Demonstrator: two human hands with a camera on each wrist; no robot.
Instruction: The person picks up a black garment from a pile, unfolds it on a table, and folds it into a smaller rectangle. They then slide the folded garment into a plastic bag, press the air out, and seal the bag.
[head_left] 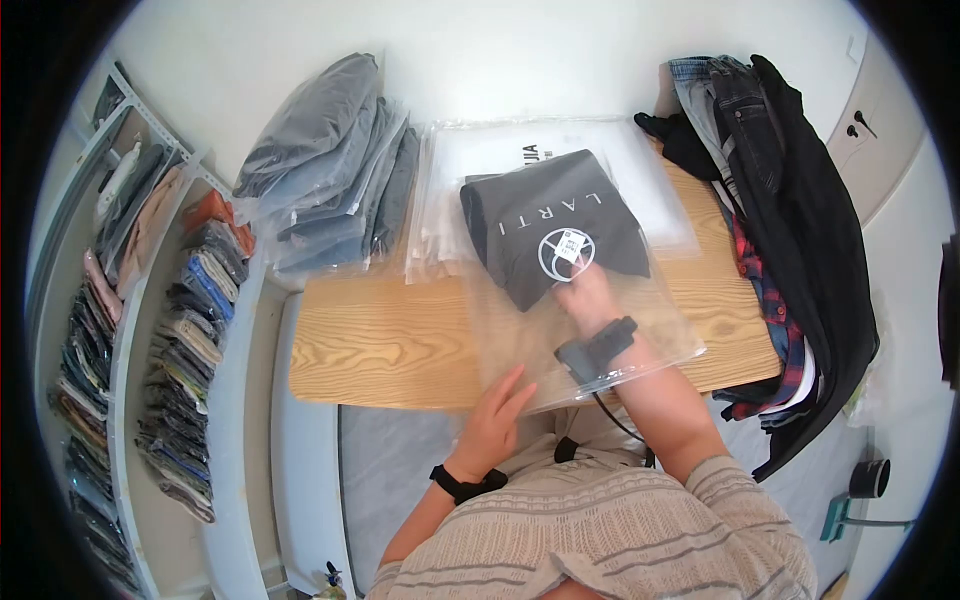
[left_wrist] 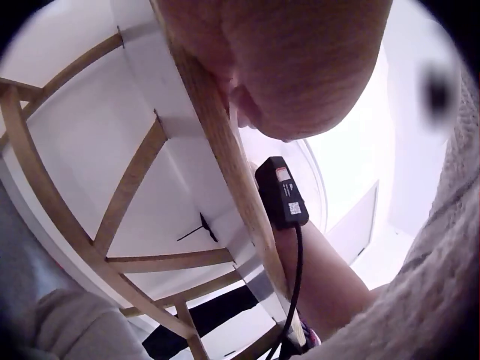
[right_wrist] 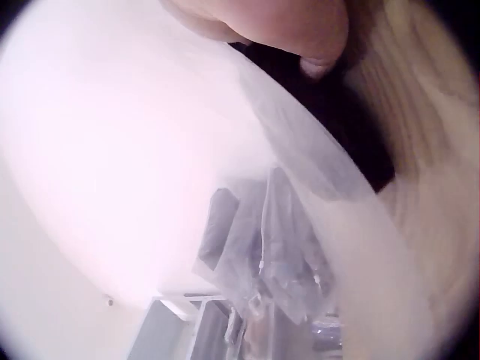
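Note:
A folded dark grey garment (head_left: 545, 215) lies inside a clear plastic bag (head_left: 640, 310) printed with white letters and a circle, with a white label by the circle. My right hand (head_left: 588, 295) reaches in through the bag's near end and grips the garment's near edge; part of its fingers are hidden. In the right wrist view, a finger lies against the dark cloth (right_wrist: 330, 112) beside the plastic. At the table's front edge, my left hand (head_left: 493, 425) has its fingers extended near the bag's near left corner. The left wrist view shows that hand (left_wrist: 292, 67) close up by the wooden edge.
Flat clear bags (head_left: 440, 190) lie under the garment on the wooden table (head_left: 380, 330). Bagged garments (head_left: 330, 170) are piled at the back left. Jeans and dark clothes (head_left: 780, 170) hang over the right side. Shelves of packed clothes (head_left: 190, 340) stand left.

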